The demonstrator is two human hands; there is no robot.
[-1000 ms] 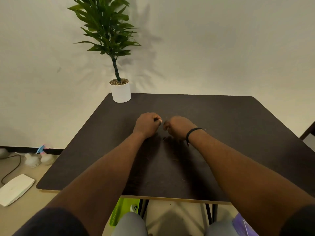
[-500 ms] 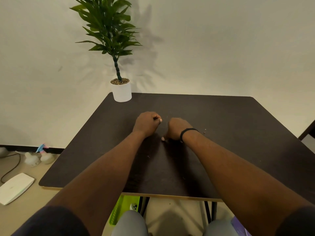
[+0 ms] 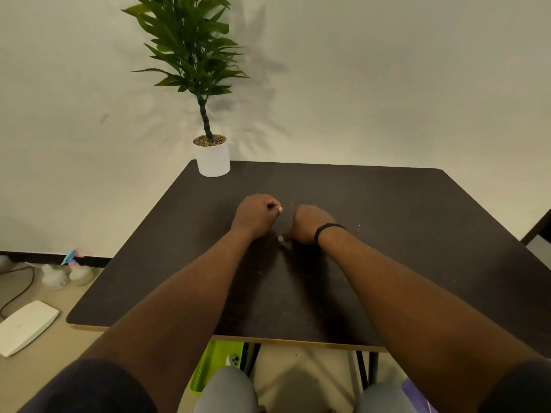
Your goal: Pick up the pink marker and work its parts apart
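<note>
- At mid-table (image 3: 387,204), left hand (image 3: 255,217) and right hand (image 3: 310,225) both curl tight; contents too small to tell.
- Table room lies open all round, potted plant (image 3: 213,156) far-left.

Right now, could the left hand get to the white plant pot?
Probably yes: the left hand has only bare table between it and the white plant pot at the far left corner.

I see a dark table (image 3: 387,204); a potted plant (image 3: 213,158) stands at its far left corner, and a small speck (image 3: 358,228) lies right of centre.
</note>
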